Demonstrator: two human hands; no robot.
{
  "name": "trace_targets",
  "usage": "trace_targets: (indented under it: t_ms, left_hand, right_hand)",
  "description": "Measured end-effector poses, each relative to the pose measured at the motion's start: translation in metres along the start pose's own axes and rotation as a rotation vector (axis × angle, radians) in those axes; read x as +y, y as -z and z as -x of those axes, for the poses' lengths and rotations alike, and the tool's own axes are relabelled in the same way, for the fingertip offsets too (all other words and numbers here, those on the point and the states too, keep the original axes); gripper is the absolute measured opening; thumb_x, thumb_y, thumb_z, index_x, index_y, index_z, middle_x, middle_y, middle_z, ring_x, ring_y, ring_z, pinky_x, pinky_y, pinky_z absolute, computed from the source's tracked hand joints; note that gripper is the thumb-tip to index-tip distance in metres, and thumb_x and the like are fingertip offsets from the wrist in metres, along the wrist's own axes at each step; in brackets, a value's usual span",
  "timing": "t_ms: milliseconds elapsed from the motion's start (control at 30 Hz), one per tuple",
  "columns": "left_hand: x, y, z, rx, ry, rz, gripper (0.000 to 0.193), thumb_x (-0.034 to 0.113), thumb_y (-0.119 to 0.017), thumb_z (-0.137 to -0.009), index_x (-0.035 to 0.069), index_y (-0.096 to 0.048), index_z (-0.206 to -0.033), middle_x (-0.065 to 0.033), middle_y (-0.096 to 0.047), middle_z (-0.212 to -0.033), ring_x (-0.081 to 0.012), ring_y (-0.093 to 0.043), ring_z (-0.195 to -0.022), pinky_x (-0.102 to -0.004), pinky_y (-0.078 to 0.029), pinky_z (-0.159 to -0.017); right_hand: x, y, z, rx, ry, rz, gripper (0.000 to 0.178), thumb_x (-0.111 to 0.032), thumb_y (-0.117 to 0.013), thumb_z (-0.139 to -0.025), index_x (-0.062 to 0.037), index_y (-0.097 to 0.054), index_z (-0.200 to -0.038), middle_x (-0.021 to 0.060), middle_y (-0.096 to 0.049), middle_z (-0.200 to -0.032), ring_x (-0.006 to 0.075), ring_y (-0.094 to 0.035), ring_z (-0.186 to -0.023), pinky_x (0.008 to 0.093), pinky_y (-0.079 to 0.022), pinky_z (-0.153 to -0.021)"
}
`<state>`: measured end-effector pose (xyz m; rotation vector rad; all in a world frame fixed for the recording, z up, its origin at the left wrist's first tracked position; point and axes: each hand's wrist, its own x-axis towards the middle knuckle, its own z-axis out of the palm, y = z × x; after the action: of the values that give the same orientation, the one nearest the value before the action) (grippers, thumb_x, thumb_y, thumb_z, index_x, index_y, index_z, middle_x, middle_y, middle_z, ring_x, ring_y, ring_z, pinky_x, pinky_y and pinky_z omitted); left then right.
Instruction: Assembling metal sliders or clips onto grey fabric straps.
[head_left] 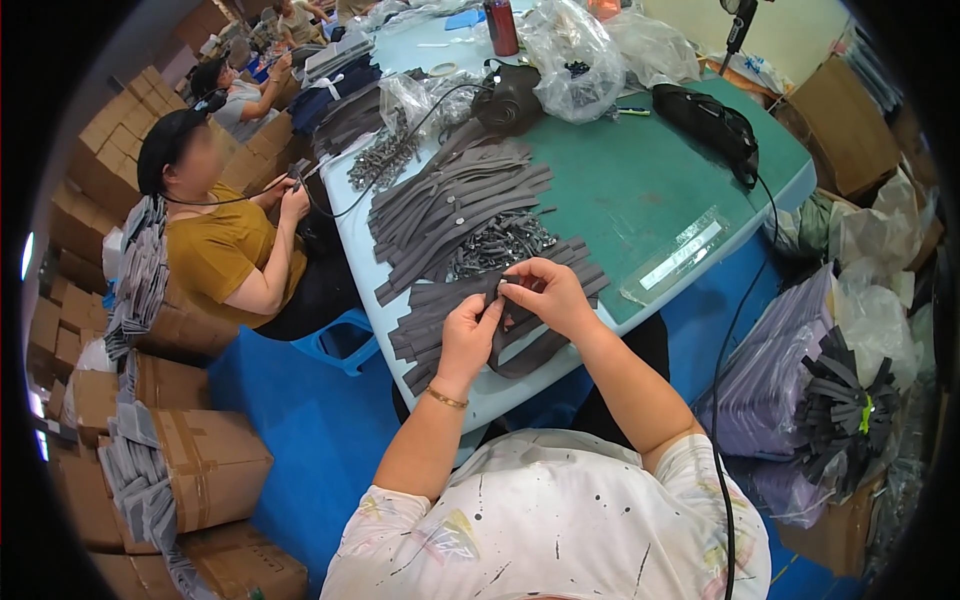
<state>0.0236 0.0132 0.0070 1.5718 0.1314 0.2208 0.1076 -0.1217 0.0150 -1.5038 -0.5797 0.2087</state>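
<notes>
Over the near edge of the table, my left hand (468, 338) and my right hand (552, 296) meet, both closed on a dark grey fabric strap (493, 287). Thumbs and fingertips pinch it from either side. A small pale piece shows at the right fingertips, too small to name. Beneath and around my hands lies a layer of grey straps (425, 325). Just beyond them is a heap of small dark, shiny fittings (505, 242). A larger stack of grey straps (450, 205) spreads farther back.
A green mat (620, 190) covers the table's right side, with a black pouch (708, 125), a clear plastic bag (570, 70) and a red bottle (501, 28). At left a co-worker (225, 250) sits by cardboard boxes (215, 465). A black cable (735, 320) runs down at right beside wrapped bundles (775, 370).
</notes>
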Motion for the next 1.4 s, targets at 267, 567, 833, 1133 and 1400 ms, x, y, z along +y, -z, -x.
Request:
trace_targets:
  t_ms: [267,567,833,1133,1400]
  left_hand:
    - [0.002,0.0,0.001,-0.036,0.02,-0.017,0.014,0.012,-0.053,-0.091,0.0,-0.06,-0.091,-0.0013,-0.059,-0.075,-0.0062,-0.053,-0.068,-0.0196,-0.043,-0.062]
    - [0.03,-0.003,0.009,-0.05,-0.045,0.163,0.021,0.016,-0.057,-0.089,-0.002,-0.055,-0.101,-0.0041,-0.061,-0.077,-0.0093,-0.059,-0.066,-0.0203,-0.048,-0.059]
    - [0.073,0.033,-0.009,-0.137,0.144,-0.202,0.028,0.02,-0.061,-0.086,0.003,-0.048,-0.068,0.0011,-0.048,-0.06,-0.0073,-0.055,-0.056,-0.0218,-0.044,-0.052]
    - [0.06,0.087,-0.138,0.033,-0.34,-1.056,0.032,0.034,-0.065,-0.078,0.003,-0.063,-0.086,-0.0111,-0.057,-0.073,-0.0287,-0.057,-0.076,-0.0372,-0.044,-0.069]
    - [0.019,0.054,-0.048,-0.116,-0.348,-1.202,0.02,0.016,-0.072,-0.07,0.004,-0.058,-0.077,-0.0081,-0.055,-0.076,-0.0255,-0.054,-0.071,-0.0342,-0.044,-0.066]
  right_hand:
    - [-0.01,0.009,-0.002,-0.094,-0.08,0.037,0.015,-0.013,-0.07,-0.077,-0.0027,-0.065,-0.087,-0.005,-0.056,-0.066,0.0008,-0.047,-0.059,0.0173,-0.038,-0.052]
    - [-0.016,0.007,0.006,-0.125,0.249,0.092,0.008,-0.012,-0.07,-0.075,-0.0076,-0.068,-0.081,-0.0006,-0.05,-0.077,0.0106,-0.048,-0.073,0.0223,-0.038,-0.06]
    - [-0.026,0.023,-0.061,0.239,-0.156,-0.465,0.017,-0.019,-0.066,-0.081,-0.0037,-0.062,-0.088,-0.0039,-0.053,-0.07,0.0027,-0.042,-0.061,0.0171,-0.031,-0.051]
    - [0.015,0.027,-0.148,0.4,-0.315,-0.653,0.03,-0.019,-0.066,-0.083,0.0044,-0.057,-0.099,0.0025,-0.057,-0.073,0.0095,-0.057,-0.068,0.0176,-0.043,-0.052]
    - [0.017,0.017,-0.052,-0.299,0.231,0.665,0.01,-0.016,-0.065,-0.074,-0.0112,-0.066,-0.083,0.0054,-0.061,-0.086,0.0224,-0.06,-0.08,0.0341,-0.049,-0.07]
